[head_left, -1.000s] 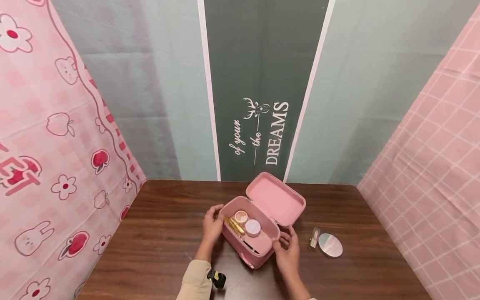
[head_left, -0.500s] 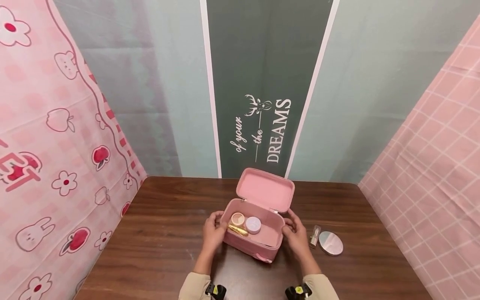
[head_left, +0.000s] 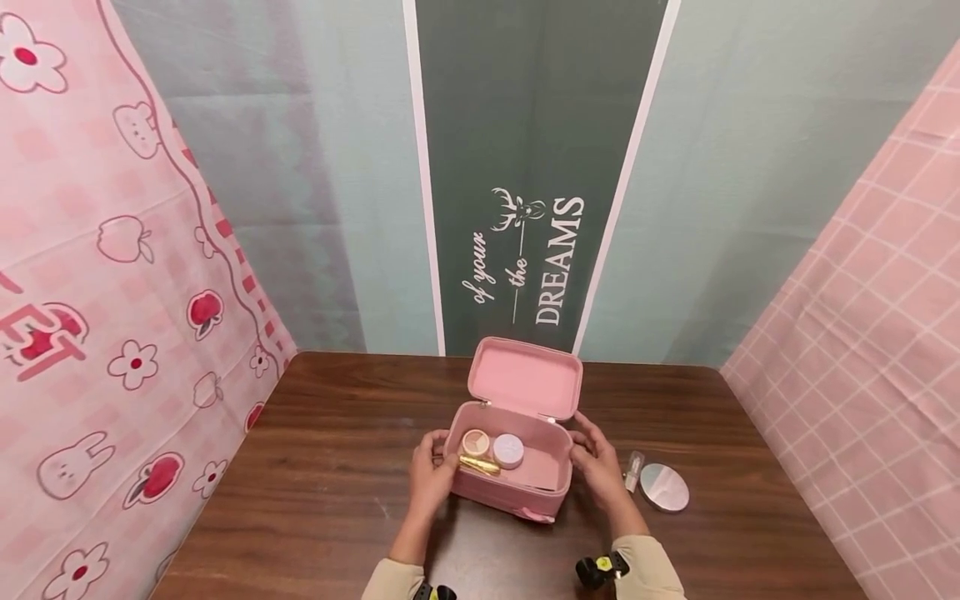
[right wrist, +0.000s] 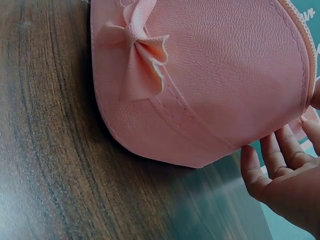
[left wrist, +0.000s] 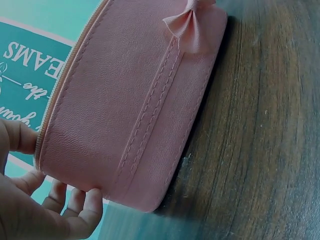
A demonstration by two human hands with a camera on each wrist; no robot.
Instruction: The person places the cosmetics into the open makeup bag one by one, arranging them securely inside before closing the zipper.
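A pink makeup case (head_left: 502,498) stands on the table with its lid (head_left: 527,380) raised at the back. Inside lie a gold tube (head_left: 478,465), a round three-colour palette (head_left: 475,442) and a lilac round box (head_left: 508,451). My left hand (head_left: 431,479) holds the left end, thumb at the rim and fingers outside. At the right end, my right hand (head_left: 602,471) grips in the same manner. The left wrist view shows the zipped rim between thumb and fingers of the left hand (left wrist: 45,210). A bow (right wrist: 137,50) decorates the front in the right wrist view.
Right of the case, a small clear tube (head_left: 634,470) lies beside a round mirror (head_left: 664,487) on the brown wooden table (head_left: 337,467). A printed curtain (head_left: 360,167) hangs behind, with pink cloths (head_left: 862,292) at both sides.
Both hands have turned the makeup case counterclockwise, so its front faces me more squarely and the lid has swung left. My right hand has moved farther back and to the right.
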